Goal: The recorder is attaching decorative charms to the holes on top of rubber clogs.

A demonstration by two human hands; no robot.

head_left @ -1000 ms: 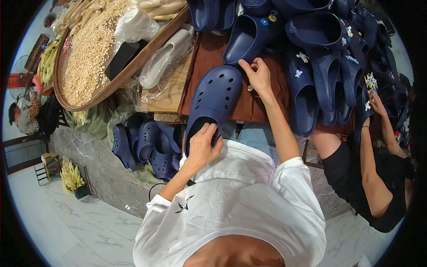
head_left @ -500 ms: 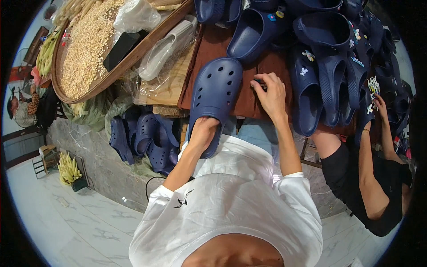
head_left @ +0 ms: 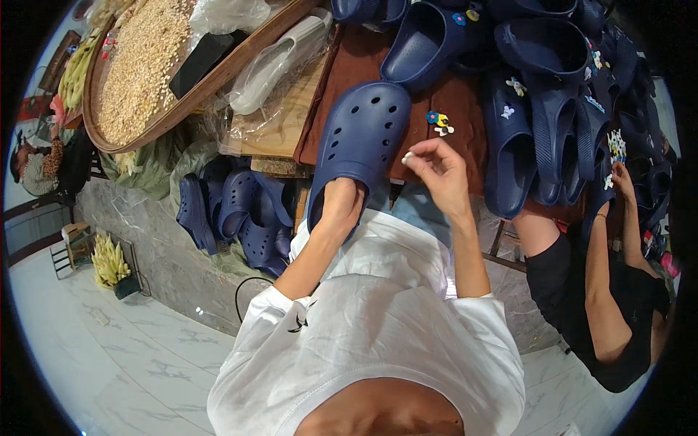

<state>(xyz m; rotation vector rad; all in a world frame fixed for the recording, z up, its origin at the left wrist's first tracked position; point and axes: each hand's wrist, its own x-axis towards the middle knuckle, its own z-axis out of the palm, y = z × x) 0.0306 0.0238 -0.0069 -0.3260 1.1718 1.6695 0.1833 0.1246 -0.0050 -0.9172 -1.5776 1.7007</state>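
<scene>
A navy blue clog (head_left: 367, 123) with round vent holes is propped toe-up in front of me. My left hand (head_left: 342, 207) reaches into its heel opening and holds it; most of those fingers are hidden inside. Just right of the clog, my right hand (head_left: 442, 174) pinches a small white piece (head_left: 408, 157), seemingly a shoe charm, between thumb and forefinger. Beyond that hand, a few colourful shoe charms (head_left: 440, 123) lie on the brown tabletop (head_left: 465, 142). No charm shows on the held clog.
Other navy clogs (head_left: 505, 156), some with charms, crowd the table's right side. More clogs (head_left: 243, 218) hang low at the left. A wooden tray (head_left: 211, 98) of pale kernels stands at upper left. At right, a co-worker's hands (head_left: 620, 182) work on another clog.
My right hand has drawn back toward me and slightly left with the small white piece, uncovering the charms on the table. The held clog has shifted a little right and tilted.
</scene>
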